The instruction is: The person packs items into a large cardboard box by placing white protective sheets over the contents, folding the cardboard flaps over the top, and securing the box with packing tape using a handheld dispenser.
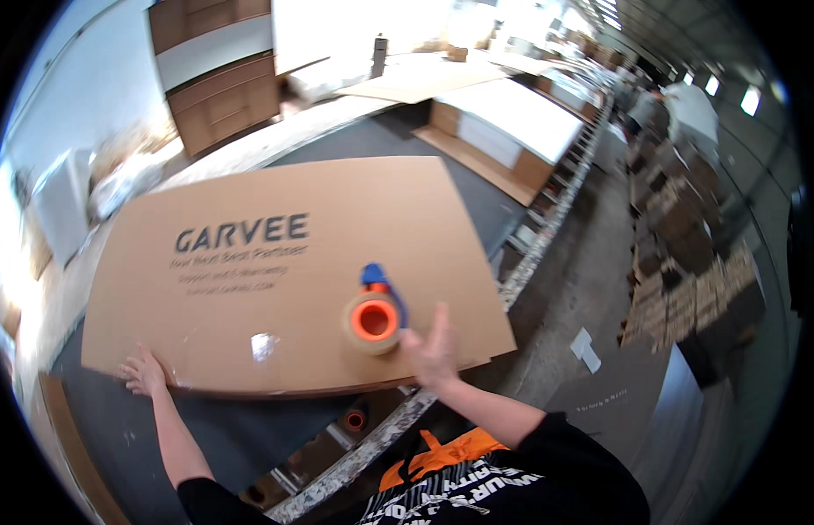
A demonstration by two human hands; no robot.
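A large flat cardboard box [223,328] with dark printing lies before me on the dark conveyor belt [241,437]. My left hand [145,374] rests on the box's near left edge, fingers spread and holding nothing. On the right part of the lid is a tape dispenser [374,319] with a blue handle, an orange hub and a roll of tan tape. Just right of it is my right hand [431,352], slightly blurred, its thumb and fingers apart. Whether its fingertips touch the dispenser I cannot tell. A shiny patch of clear tape [263,346] shows near the box's front edge.
Farther along the conveyor sits a white panelled piece with brown cardboard [512,122]. A brown and white cabinet [216,74] stands at the back left. Stacked cardboard [687,297] lines the right side of the aisle. Under the conveyor rail is another tape roll [355,420].
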